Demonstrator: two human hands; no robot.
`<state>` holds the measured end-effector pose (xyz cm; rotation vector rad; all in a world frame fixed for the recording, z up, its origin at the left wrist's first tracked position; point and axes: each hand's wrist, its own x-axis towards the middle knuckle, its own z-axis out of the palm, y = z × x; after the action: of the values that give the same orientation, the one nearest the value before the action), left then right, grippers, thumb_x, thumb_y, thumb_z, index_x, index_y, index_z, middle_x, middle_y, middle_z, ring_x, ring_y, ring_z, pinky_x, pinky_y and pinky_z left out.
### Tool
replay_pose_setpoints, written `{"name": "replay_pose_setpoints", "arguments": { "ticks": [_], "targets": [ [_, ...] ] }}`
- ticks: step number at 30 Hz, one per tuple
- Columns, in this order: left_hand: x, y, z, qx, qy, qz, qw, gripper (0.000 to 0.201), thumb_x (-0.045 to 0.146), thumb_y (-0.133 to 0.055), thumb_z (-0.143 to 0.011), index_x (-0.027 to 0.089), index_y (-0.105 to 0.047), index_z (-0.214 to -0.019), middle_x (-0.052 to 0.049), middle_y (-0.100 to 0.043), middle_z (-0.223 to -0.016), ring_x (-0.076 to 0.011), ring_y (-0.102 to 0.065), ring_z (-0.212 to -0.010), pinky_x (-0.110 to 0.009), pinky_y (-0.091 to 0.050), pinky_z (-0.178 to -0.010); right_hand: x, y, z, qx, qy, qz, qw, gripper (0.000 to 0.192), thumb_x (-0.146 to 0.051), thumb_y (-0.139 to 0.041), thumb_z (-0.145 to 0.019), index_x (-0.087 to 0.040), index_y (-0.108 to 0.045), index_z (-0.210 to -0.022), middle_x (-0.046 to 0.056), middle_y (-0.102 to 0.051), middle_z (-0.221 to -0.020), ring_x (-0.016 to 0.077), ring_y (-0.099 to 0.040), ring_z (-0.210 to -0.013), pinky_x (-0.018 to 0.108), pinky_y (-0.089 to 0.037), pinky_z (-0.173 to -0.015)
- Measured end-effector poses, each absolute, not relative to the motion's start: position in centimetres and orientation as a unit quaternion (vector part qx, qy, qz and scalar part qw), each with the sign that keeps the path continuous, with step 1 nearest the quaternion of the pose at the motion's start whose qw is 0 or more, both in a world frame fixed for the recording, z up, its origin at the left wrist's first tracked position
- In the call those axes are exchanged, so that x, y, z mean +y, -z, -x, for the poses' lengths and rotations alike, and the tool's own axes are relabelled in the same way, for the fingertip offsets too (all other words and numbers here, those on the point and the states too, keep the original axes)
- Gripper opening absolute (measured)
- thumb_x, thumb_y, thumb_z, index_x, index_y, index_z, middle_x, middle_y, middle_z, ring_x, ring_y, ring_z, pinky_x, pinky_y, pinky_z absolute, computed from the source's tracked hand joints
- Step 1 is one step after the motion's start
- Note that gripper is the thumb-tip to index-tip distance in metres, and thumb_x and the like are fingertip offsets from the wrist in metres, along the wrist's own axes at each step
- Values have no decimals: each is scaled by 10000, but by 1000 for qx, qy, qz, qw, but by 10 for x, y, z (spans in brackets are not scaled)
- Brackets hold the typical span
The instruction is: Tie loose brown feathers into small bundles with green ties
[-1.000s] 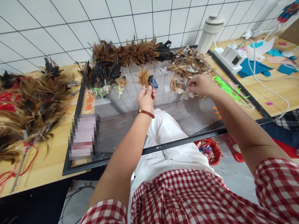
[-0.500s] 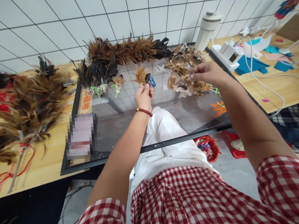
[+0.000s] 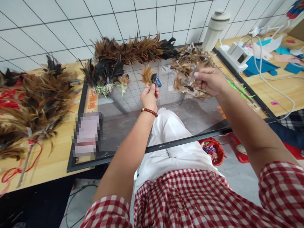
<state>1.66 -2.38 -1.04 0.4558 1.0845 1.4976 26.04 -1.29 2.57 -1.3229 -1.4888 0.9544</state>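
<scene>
My left hand [image 3: 149,97], with a beaded bracelet at its wrist, pinches a small bunch of brown feathers [image 3: 146,75] over the glass-topped board. Beside its fingertips are a dark tuft and a small blue loop-shaped item [image 3: 158,82]; whether the hand also grips these I cannot tell. To the right, my right hand [image 3: 210,80] has thumb and finger closed on a pale, wispy feather [image 3: 193,76]. It hovers at the edge of a loose pile of brown and grey feathers [image 3: 181,64], which the hand partly hides.
Behind lies a long row of brown feathers [image 3: 133,50], with black feather bunches [image 3: 106,73] at left. A phone-like slab [image 3: 87,135] rests on the board's left. A white bottle [image 3: 216,30] and power strip [image 3: 233,58] stand right. Feather bundles [image 3: 47,90] cover the left table.
My right hand has drawn slightly back from the feather pile, and a pale feather now shows at its fingertips. My left hand keeps its pinch. The whole view has shifted a little.
</scene>
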Motion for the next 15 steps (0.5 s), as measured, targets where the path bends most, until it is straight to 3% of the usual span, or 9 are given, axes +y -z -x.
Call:
{"name": "replay_pose_setpoints", "arguments": {
  "ticks": [3,10,15],
  "targets": [
    [-29,3,-18,455,-609,-187,622,289,360,-831,-878,172,-631,-786,45,-645,-654,-28,-560,-531,-159,-456,-567,-12,-29,-246,-583,-370,572,443,473,-489,-883,-773,-228,-535,-587,-40,-460,-526,98,-395,-488,290,-388,-509],
    [-38,-3,-22,430,-471,-201,743,173,264,-685,-991,147,-661,-866,-81,-782,-838,-136,-764,-815,-252,-602,-800,-14,-21,-193,-600,-419,493,470,450,-553,-875,-781,-245,-563,-678,-7,-589,-649,155,-591,-612,321,-516,-614],
    [-38,1,-20,422,-455,-213,755,175,247,-758,-938,139,-660,-840,-78,-772,-809,-134,-752,-735,-274,-613,-787,-9,-7,-184,-648,-391,462,463,435,-535,-885,-744,-230,-585,-660,-20,-579,-667,153,-586,-676,312,-498,-663]
  ]
}}
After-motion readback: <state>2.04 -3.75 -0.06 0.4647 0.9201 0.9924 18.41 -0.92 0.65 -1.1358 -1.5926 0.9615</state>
